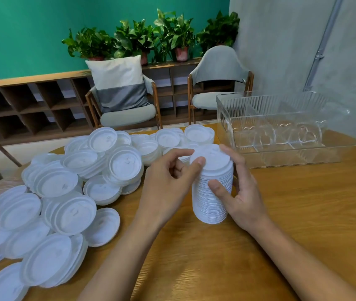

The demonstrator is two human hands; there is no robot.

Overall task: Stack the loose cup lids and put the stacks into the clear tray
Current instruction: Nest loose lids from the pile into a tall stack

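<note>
A tall stack of white cup lids stands upright on the wooden table, in the middle of the view. My right hand grips the stack from its right side, thumb across the front and fingers round the back. My left hand is at the stack's top left edge, with its thumb pressing on the top lid and its fingers curled. A large heap of loose white lids covers the left half of the table. The clear tray sits at the back right, holding only a clear divider insert.
Two grey chairs stand behind the table, one with a white and grey cushion. Potted plants line a low wooden shelf against the green wall. Bare wood lies in front of and to the right of the stack.
</note>
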